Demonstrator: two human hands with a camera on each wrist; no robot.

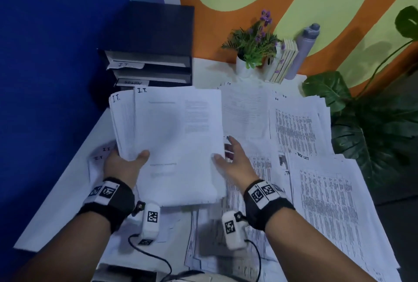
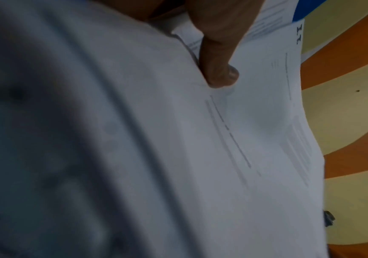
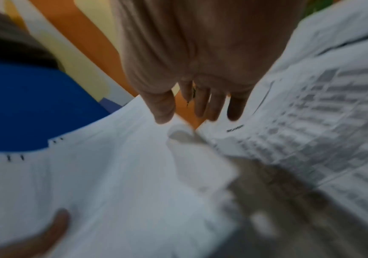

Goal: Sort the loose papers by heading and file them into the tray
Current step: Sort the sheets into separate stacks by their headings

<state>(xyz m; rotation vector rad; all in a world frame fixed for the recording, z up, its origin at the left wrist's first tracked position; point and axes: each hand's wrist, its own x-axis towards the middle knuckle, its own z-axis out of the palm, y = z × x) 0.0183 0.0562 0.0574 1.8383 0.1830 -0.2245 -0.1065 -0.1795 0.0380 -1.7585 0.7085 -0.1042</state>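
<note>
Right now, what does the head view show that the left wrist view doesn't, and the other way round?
Only the head view shows the black tray with its I.T. and Admin labels, the right hand open at the stack's right edge, and the loose papers spread over the table. Only the left wrist view shows, close up, the thumb pressing on the top sheet. Both show the left hand gripping the I.T. stack and its handwritten heading.

White papers (image 1: pixel 176 137), black tray (image 1: pixel 149 55)
</note>
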